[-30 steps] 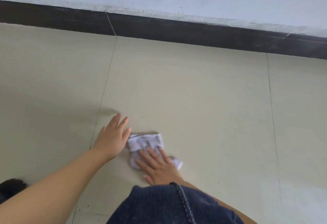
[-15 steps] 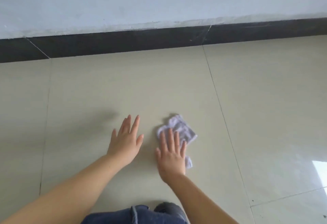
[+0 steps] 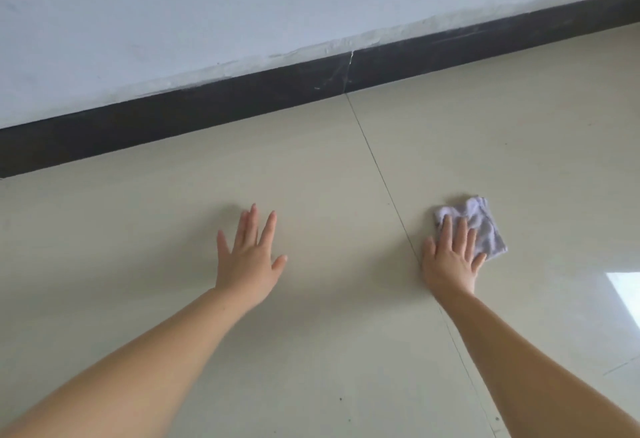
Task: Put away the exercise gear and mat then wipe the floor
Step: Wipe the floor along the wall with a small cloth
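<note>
A small pale grey cloth point(image 3: 485, 226) lies crumpled on the beige tiled floor point(image 3: 329, 178), just right of a grout line. My right hand point(image 3: 452, 257) presses flat on the cloth's near left part, fingers straight and spread. My left hand point(image 3: 251, 257) rests flat on the bare tile well to the left of the cloth, fingers straight and holding nothing. No exercise gear or mat is in view.
A black skirting board point(image 3: 242, 98) runs along the foot of a pale wall point(image 3: 242, 4) behind the hands. A bright patch of reflected light point(image 3: 625, 290) shows on the floor at the right edge.
My right hand has slid the cloth to the right, across the grout line and away from my left hand. The view has turned and my knee has dropped out of sight.
</note>
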{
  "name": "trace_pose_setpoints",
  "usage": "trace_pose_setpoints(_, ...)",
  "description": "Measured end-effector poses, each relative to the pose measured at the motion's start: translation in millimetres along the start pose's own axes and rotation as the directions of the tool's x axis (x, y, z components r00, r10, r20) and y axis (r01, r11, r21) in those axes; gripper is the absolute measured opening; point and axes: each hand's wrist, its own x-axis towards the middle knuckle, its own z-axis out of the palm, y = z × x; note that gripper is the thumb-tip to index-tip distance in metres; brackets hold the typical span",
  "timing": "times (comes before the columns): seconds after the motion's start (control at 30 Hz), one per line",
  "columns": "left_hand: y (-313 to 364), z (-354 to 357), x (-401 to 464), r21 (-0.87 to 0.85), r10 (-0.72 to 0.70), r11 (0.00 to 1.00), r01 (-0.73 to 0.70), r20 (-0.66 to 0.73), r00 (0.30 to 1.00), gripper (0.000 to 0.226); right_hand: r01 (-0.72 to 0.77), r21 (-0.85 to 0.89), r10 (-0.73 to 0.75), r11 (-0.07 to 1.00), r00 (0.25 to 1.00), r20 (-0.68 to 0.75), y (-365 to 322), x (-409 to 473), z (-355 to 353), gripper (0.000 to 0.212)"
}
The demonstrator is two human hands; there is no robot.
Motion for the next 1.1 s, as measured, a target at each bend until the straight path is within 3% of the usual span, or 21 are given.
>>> trace_pose_setpoints(0.03, 5.8, -2.7, 9.8, -0.018, -0.029, 0.999, 0.029, 0.014, 0.999, 0.081, 0.025, -0.010, -0.025, 1.000, 1.000, -0.009, -15.9, -6.8, 10.6, 0.056)
trace_pose_setpoints(0.1, 11.9, -6.0, 27.4, -0.070, -0.089, 0.993, 0.097, 0.105, 0.990, 0.102, 0.299, -0.078, -0.303, 0.951, 0.952, -0.044, -51.2, -31.6, 38.2, 0.059)
trace_pose_setpoints(0.17, 9.5, -5.1, 36.8, -0.049, -0.085, 0.994, 0.096, 0.202, 0.976, 0.122, 0.593, -0.169, -0.602, 0.787, 0.799, 0.001, -78.4, -50.7, 57.8, 0.056)
trace_pose_setpoints(0.2, 6.0, -4.0, 38.7, -0.026, -0.071, 0.997, 0.079, 0.229, 0.971, 0.128, 0.661, -0.175, -0.663, 0.729, 0.747, 0.059, -86.2, -46.7, 60.7, 0.051)
trace_pose_setpoints(0.27, -2.2, -1.3, 39.4, -0.007, -0.052, 0.998, 0.055, 0.238, 0.970, 0.133, 0.700, -0.195, -0.692, 0.687, 0.712, 0.116, -95.0, -15.5, 47.6, 0.050)
trace_pose_setpoints(0.33, -6.8, -0.3, 39.0, 0.002, -0.038, 0.999, 0.039, 0.230, 0.972, 0.132, 0.646, -0.217, -0.657, 0.732, 0.754, 0.025, -90.7, 35.2, 23.0, 0.057)
trace_pose_setpoints(0.43, -7.1, 0.6, 37.5, -0.008, -0.007, 1.000, 0.009, 0.228, 0.974, 0.129, 0.288, -0.082, -0.292, 0.954, 0.956, -0.036, -70.5, 106.7, -23.4, 0.052)
trace_pose_setpoints(0.53, -8.6, 0.8, 36.8, -0.033, 0.003, 0.999, 0.005, 0.232, 0.973, 0.127, -0.011, 0.031, 0.011, 0.999, 1.000, -0.011, -85.2, 118.8, -37.9, 0.054)
trace_pose_setpoints(0.57, -8.4, 0.5, 36.6, -0.037, 0.002, 0.999, 0.007, 0.239, 0.971, 0.127, -0.006, 0.034, 0.006, 0.999, 1.000, 0.001, -101.6, 109.6, -31.4, 0.055)
trace_pose_setpoints(0.63, -7.5, 0.4, 36.9, -0.021, -0.009, 1.000, 0.015, 0.249, 0.968, 0.128, 0.226, -0.054, -0.226, 0.973, 0.974, -0.010, -139.4, 80.1, -3.9, 0.055)
trace_pose_setpoints(0.7, -6.9, 1.9, 34.1, -0.003, -0.034, 0.999, 0.036, 0.253, 0.967, 0.130, 0.564, -0.151, -0.559, 0.812, 0.825, 0.079, -173.6, 46.7, 19.6, 0.055)
trace_pose_setpoints(0.77, -7.0, 1.8, 36.3, 0.014, -0.050, 0.999, 0.048, 0.229, 0.972, 0.129, 0.685, -0.198, -0.672, 0.701, 0.728, 0.138, -190.3, 49.1, 22.6, 0.053)
trace_pose_setpoints(0.8, -6.8, 1.0, 37.3, 0.019, -0.051, 0.999, 0.048, 0.226, 0.973, 0.128, 0.679, -0.219, -0.667, 0.701, 0.733, 0.136, -189.6, 63.6, 15.4, 0.053)
trace_pose_setpoints(0.87, -6.0, 0.2, 37.8, 0.030, -0.048, 0.999, 0.041, 0.242, 0.969, 0.127, 0.528, -0.194, -0.526, 0.827, 0.848, 0.067, -171.3, 94.1, -5.5, 0.052)
trace_pose_setpoints(0.93, -4.9, 1.6, 38.1, 0.036, -0.037, 0.999, 0.029, 0.246, 0.969, 0.126, 0.206, -0.062, -0.209, 0.977, 0.977, -0.042, -138.1, 120.1, -26.5, 0.053)
trace_pose_setpoints(0.97, -4.9, 2.1, 37.8, 0.038, -0.034, 0.999, 0.026, 0.249, 0.968, 0.126, 0.017, 0.020, -0.015, 1.000, 0.998, -0.064, -122.1, 127.2, -35.2, 0.053)
trace_pose_setpoints(1.03, -6.6, 2.5, 37.7, 0.040, -0.036, 0.999, 0.027, 0.249, 0.968, 0.126, -0.278, 0.151, 0.288, 0.949, 0.956, -0.051, -108.4, 132.7, -44.2, 0.054)
trace_pose_setpoints(1.1, -6.3, 1.4, 38.1, 0.043, -0.036, 0.999, 0.026, 0.257, 0.966, 0.125, -0.368, 0.222, 0.384, 0.903, 0.923, -0.033, -125.9, 135.1, -43.3, 0.056)
